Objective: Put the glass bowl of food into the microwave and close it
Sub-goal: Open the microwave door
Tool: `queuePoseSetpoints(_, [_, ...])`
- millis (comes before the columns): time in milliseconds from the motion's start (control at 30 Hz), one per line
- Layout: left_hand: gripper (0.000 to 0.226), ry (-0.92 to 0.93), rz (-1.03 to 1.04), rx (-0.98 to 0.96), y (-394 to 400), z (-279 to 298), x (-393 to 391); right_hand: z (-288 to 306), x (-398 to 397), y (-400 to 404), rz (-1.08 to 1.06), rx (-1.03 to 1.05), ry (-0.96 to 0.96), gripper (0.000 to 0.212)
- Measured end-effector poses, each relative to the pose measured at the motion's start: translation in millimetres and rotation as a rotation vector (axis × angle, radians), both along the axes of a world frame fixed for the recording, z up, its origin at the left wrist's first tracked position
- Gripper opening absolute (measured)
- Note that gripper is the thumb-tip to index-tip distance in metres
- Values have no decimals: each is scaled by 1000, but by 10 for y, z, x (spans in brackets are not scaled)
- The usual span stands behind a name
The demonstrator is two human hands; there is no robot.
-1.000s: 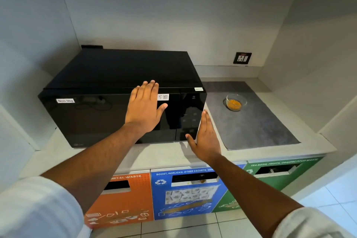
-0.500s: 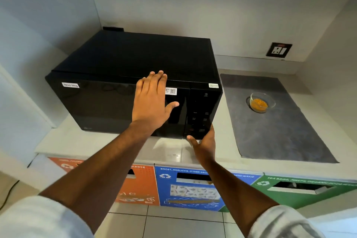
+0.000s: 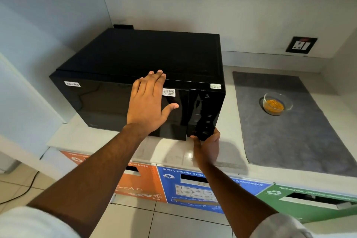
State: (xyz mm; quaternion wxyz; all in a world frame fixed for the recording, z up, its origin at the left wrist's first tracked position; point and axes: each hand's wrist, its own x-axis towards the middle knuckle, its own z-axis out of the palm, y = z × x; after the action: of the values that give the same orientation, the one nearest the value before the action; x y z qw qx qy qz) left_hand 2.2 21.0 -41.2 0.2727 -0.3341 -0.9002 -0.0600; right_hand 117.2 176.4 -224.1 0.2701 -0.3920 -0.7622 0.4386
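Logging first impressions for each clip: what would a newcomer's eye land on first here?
The big black microwave on the counter, door shut, with the left hand spread flat against its door and the right hand at its lower right corner. Next, the glass bowl of orange food, alone on the grey mat to the right.

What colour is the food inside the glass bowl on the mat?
Orange-yellow; the head view shows the food in the glass bowl.
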Motion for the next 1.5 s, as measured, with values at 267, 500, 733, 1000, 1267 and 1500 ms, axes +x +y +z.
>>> queuePoseSetpoints(267, [92,-28,-13,-25,-99,12,84,40,81,58,81,-74,11,86])
queuePoseSetpoints(500, [89,-134,-68,-12,-208,150,195,360,248,67,205,-39,16,85])
queuePoseSetpoints(733, [69,-274,-178,118,-571,264,498,987,293,-139,115,-14,182,70])
queuePoseSetpoints(1000, [66,-405,-50,400,-989,492,839,1657,327,-118,97,118,166,73])
queuePoseSetpoints(1267, [67,-519,103,298,-1328,747,793,2090,316,-175,151,363,-4,83])
queuePoseSetpoints(1500, [80,-521,213,-8,-1663,707,535,2169,196,-117,251,763,-337,86])
